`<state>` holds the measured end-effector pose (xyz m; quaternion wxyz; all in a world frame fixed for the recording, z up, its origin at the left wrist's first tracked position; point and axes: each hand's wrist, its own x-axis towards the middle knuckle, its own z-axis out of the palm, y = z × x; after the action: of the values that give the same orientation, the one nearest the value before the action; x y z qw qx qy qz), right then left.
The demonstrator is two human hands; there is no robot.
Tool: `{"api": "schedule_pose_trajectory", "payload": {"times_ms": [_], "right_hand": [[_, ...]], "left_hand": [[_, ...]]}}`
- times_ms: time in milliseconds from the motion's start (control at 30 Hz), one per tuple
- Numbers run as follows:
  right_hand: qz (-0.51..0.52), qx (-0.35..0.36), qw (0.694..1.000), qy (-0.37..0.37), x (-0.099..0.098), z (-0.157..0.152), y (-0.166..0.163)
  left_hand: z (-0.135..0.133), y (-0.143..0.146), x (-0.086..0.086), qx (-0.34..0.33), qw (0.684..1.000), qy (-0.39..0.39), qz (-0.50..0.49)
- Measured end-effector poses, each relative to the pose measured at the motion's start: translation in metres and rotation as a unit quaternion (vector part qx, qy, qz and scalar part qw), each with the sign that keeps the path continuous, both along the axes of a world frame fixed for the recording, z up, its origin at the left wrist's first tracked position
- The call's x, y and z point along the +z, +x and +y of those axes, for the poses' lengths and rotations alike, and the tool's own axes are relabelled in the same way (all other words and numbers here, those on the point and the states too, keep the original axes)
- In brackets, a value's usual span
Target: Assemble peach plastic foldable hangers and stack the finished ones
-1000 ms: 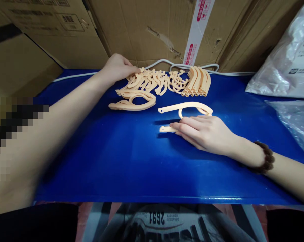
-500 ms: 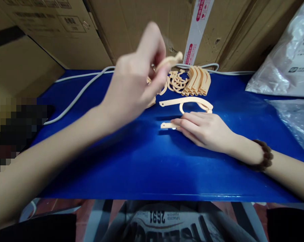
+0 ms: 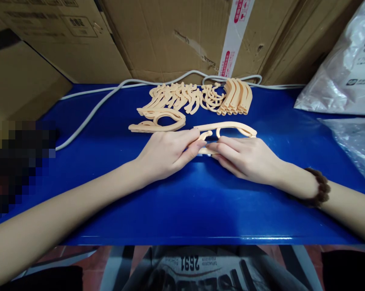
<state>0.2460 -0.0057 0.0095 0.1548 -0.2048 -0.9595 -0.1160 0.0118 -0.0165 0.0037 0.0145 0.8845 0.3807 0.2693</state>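
My left hand [image 3: 168, 154] pinches a short, curved beige plastic hanger arm [image 3: 208, 133] with a rounded end. Its fingertips are close against those of my right hand [image 3: 247, 158], just above the blue table. That right hand is closed on another beige hanger piece [image 3: 207, 151]; most of it is hidden under the fingers. Directly behind my hands lies a folded beige plastic hanger [image 3: 227, 125], its curved hook partly covered. More folded hangers [image 3: 161, 128] rest beyond my left hand.
Along the back of the blue table [image 3: 182, 210] are rows of curved arms [image 3: 173, 97], a heap of hooks [image 3: 212, 99] and stacked long arms [image 3: 235, 97]. A white cable [image 3: 88, 121] runs behind them. Cardboard boxes [image 3: 158, 40] stand at the back, plastic bags [image 3: 336, 93] at the right.
My left hand has come down and toward me with the short hanger arm, meeting my right hand. The rows of parts and folded hangers behind it now show. My right hand stays nearly still.
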Motion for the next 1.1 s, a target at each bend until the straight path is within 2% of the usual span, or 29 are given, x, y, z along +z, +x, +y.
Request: {"api": "schedule_pose_trajectory", "payload": {"times_ms": [267, 467, 733, 933, 1100], "right_hand": [[0.001, 0.004, 1.0, 0.009, 0.0007, 0.0002, -0.0014], [0.005, 0.002, 1.0, 0.007, 0.0011, 0.0006, 0.0], [0.029, -0.018, 0.999, 0.025, 0.0008, 0.0004, 0.0], [0.057, -0.026, 0.996, 0.067, 0.0005, 0.0001, -0.0007], [0.063, -0.037, 0.995, 0.066, 0.0006, -0.0001, -0.0007]], "left_hand": [[-0.0067, 0.0019, -0.0014, -0.018, 0.999, 0.031, 0.038], [-0.0044, 0.0013, -0.0004, 0.012, 0.997, 0.052, 0.047], [-0.0033, -0.001, 0.0048, 0.034, 0.997, 0.018, 0.065], [-0.0019, -0.0027, 0.0077, 0.052, 0.995, -0.004, 0.081], [-0.0013, -0.003, 0.0078, 0.064, 0.992, -0.027, 0.101]]}}
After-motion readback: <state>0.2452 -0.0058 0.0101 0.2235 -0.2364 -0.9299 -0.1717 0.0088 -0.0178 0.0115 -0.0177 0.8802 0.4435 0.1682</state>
